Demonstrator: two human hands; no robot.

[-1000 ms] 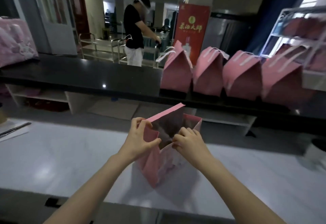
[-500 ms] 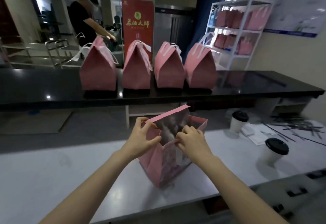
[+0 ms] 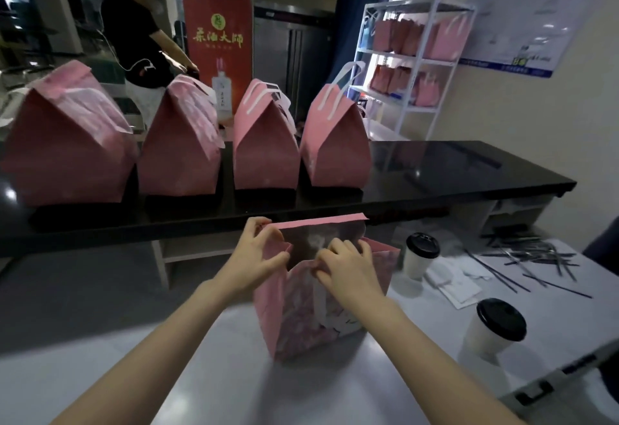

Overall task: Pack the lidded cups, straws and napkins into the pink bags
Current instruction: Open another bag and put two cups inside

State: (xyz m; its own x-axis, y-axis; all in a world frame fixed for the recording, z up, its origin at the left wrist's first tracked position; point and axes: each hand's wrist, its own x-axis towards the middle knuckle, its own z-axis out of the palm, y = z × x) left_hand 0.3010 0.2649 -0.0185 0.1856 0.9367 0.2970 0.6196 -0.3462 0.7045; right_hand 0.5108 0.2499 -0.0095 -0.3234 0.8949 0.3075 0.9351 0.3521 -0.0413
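I watched the left hand point(image 3: 258, 257) pinch the left rim of the open bag point(image 3: 301, 321) while the right hand point(image 3: 348, 272) gripped its near rim, fingers curled over the edge. The bag stood upright on the white table point(image 3: 234, 377). To its right I saw a lidded cup point(image 3: 420, 255) near the bag and a second cup point(image 3: 495, 329) closer to the table's front edge, with napkins point(image 3: 457, 284) between them and straws point(image 3: 529, 257) scattered farther right. Four closed bags point(image 3: 264, 153) stood in a row on the black counter point(image 3: 445, 173) behind. Beyond it a shelf point(image 3: 435, 22) held more pink bags, and a person point(image 3: 137, 39) stood beside a red banner point(image 3: 217, 22).
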